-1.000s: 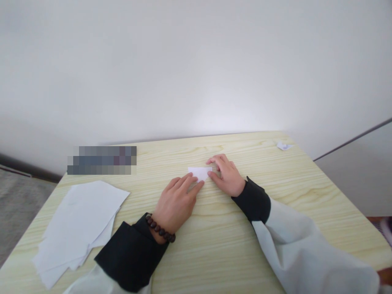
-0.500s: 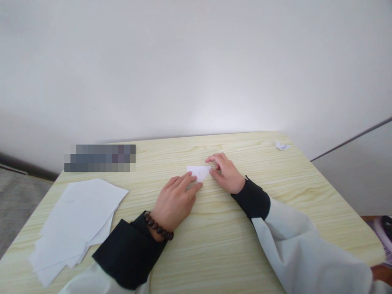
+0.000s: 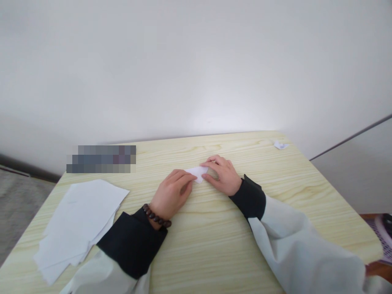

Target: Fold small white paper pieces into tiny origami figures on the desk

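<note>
A small folded piece of white paper [image 3: 197,171] lies on the light wooden table [image 3: 214,241] near its middle. My left hand [image 3: 171,194], with a dark bead bracelet at the wrist, has its fingers curled onto the paper's left end. My right hand [image 3: 222,175] pinches the paper's right end between thumb and fingers. Most of the paper is covered by the two hands.
A loose stack of white sheets [image 3: 79,222] lies at the table's left front. A small crumpled white scrap [image 3: 280,145] sits at the far right corner. A white wall stands right behind the table. A purple basket [image 3: 382,237] shows at the right edge.
Both hands have closed in over the folded paper. My left hand's fingers, flat a second ago, are now curled over the paper's left end, so less of the paper shows.
</note>
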`<state>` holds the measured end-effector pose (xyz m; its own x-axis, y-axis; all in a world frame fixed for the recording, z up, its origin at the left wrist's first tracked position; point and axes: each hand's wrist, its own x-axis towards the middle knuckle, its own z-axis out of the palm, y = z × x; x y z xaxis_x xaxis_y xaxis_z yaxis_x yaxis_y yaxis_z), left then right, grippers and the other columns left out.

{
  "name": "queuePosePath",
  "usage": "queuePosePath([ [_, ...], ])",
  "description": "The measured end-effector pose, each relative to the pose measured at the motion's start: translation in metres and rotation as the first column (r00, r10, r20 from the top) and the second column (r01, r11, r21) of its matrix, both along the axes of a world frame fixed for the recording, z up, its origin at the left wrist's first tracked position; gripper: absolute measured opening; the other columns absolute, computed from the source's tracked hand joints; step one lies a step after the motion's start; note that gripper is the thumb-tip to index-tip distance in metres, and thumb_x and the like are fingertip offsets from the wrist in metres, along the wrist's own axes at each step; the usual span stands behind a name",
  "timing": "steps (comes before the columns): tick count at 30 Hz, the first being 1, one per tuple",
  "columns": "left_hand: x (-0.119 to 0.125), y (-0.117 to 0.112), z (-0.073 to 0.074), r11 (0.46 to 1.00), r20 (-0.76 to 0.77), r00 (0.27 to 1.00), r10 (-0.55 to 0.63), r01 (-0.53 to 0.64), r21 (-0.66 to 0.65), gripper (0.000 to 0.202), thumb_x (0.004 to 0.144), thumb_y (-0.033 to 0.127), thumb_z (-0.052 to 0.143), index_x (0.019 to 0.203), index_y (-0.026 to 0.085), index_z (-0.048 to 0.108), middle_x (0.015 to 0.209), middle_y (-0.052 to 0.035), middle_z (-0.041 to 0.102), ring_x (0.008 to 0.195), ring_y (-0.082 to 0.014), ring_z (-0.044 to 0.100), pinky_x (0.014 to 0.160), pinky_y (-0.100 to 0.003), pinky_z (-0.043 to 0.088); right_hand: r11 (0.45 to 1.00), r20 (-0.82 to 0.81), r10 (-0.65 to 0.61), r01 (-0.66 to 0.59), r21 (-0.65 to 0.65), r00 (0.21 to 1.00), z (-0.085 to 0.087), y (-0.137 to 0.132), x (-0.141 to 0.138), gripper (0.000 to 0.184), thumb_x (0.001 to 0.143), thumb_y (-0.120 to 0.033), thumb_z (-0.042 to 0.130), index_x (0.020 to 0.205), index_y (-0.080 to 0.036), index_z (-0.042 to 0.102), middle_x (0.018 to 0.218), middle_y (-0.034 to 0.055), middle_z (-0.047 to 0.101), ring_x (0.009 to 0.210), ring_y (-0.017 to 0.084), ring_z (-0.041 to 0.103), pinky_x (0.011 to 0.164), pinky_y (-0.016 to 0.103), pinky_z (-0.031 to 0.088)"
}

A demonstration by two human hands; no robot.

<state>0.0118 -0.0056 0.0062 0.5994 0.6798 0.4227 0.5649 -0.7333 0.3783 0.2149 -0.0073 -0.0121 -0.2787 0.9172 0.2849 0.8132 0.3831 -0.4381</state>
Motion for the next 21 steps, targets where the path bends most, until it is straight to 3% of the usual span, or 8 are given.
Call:
queuePosePath([
  [3,-0.0018,0.0036,-0.0014,0.997,-0.003,0.997,0.075,-0.075,-0.010,0.019,0.086,0.020,0.049,0.097,0.016,0.064,0.098,-0.0074,0.060,0.096,-0.0184,0.052,0.088,-0.033,0.046,1.000,-0.008,0.007,-0.007,-0.002,1.000,0.0012,-0.0006,-0.0005,0.031,0.084,-0.037,0.053,0.110,-0.021,0.060,0.112,0.0078,0.055,0.100,0.022,0.051,0.088,0.039,0.035],
  [7,-0.0037,0.0058,-0.0055,0.984,-0.116,0.977,0.178,-0.175,0.043,0.034,0.086,0.031,0.049,0.114,0.013,0.057,0.113,-0.0110,0.055,0.107,-0.0246,0.045,0.094,-0.043,0.041,1.000,-0.017,0.012,-0.012,-0.001,1.000,0.0013,-0.0003,-0.0011,0.032,0.083,-0.037,0.053,0.111,-0.021,0.059,0.111,0.0073,0.056,0.102,0.021,0.051,0.088,0.039,0.034],
  [12,-0.0032,0.0048,-0.0056,0.979,-0.228,0.952,0.204,-0.197,0.053,0.036,0.087,0.034,0.047,0.118,0.017,0.055,0.116,-0.0105,0.054,0.108,-0.0266,0.045,0.089,-0.046,0.042,0.999,-0.031,0.034,-0.033,0.025,0.999,-0.0005,0.0001,-0.0011,0.032,0.084,-0.036,0.053,0.110,-0.020,0.059,0.110,0.0079,0.056,0.100,0.021,0.052,0.088,0.038,0.037],
  [21,-0.0023,0.0033,-0.0059,0.978,-0.215,0.955,0.206,-0.191,0.086,0.033,0.087,0.033,0.048,0.113,0.017,0.057,0.108,-0.0106,0.055,0.102,-0.0258,0.048,0.086,-0.043,0.043,0.997,-0.046,0.069,-0.067,0.043,0.997,-0.0003,-0.0002,-0.0013,0.032,0.084,-0.032,0.053,0.113,-0.019,0.058,0.110,0.0084,0.055,0.099,0.021,0.053,0.087,0.038,0.040],
])
